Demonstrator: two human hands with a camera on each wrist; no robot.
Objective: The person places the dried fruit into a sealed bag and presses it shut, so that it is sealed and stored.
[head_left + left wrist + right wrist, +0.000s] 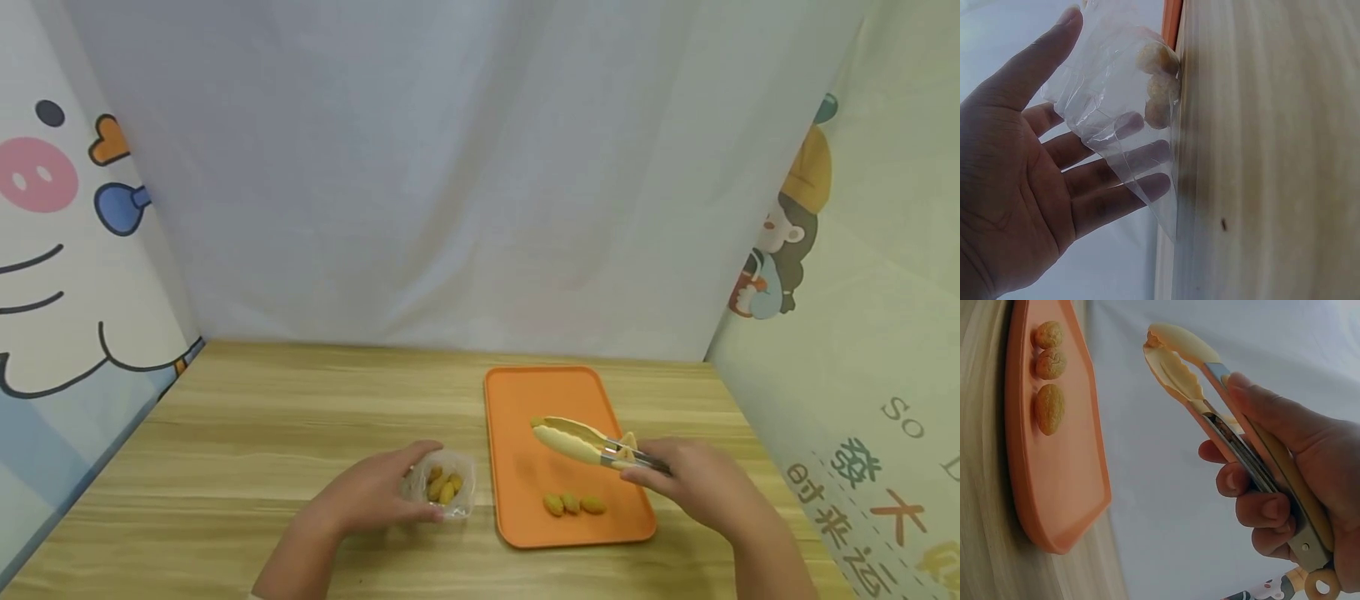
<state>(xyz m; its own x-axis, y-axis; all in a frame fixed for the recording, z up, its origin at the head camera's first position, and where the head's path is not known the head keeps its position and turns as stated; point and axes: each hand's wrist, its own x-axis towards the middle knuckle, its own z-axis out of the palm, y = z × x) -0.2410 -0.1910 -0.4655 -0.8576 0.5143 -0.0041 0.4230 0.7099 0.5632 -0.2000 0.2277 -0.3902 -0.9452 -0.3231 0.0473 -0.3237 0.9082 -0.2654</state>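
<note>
Beside a clear plastic bag (467, 475), my left hand (378, 490) forms a loose C, thumb on the near side. Its fairly straight, spread fingers (1107, 200) show through the plastic. Several wrinkled, yellow-brown oval pieces, like dried fruit, lie inside the bag. My right hand (701, 483) grips metal tongs (1260, 462) with cream scalloped tips above an orange tray (536, 392). A small piece (537, 422) sits between the tips, mostly hidden by them. Three such oval pieces (1050, 409) lie in a row near the tray's front edge.
The wood-grain table (300, 400) carries the bag just left of the tray. A pale curtain (450, 208) hangs along the back edge. Printed cloths with cartoon figures stand at the left and right sides.
</note>
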